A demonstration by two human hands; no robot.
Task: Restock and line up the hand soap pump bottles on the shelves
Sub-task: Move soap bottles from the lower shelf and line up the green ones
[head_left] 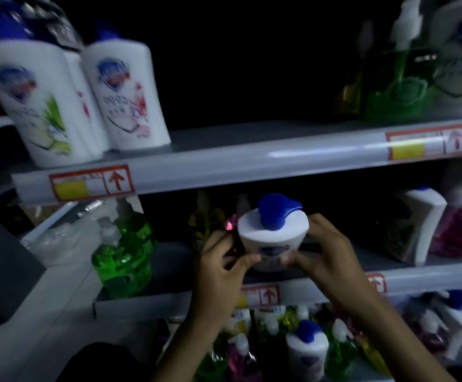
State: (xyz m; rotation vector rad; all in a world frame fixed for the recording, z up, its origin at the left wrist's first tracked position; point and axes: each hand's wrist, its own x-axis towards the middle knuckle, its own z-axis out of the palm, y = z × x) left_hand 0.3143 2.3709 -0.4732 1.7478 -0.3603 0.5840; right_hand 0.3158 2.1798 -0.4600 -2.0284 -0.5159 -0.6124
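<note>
A white soap bottle with a blue pump head (272,232) is at the front of the middle shelf (166,260). My left hand (221,266) grips its left side and my right hand (323,252) grips its right side, thumbs on the label. A pink bottle (231,224) shows partly behind my left fingers. To the left on the same shelf stands a green pump bottle (122,255). A white bottle (417,230) and a pink one (455,230) stand at the right. Two large white bottles (86,100) sit on the upper shelf.
The upper shelf edge (252,158) carries red-framed price tags; its middle stretch is dark. Green and white bottles (422,78) crowd its right end. Below, the lowest shelf holds several mixed pump bottles (307,343). A grey side panel (31,312) slopes at the left.
</note>
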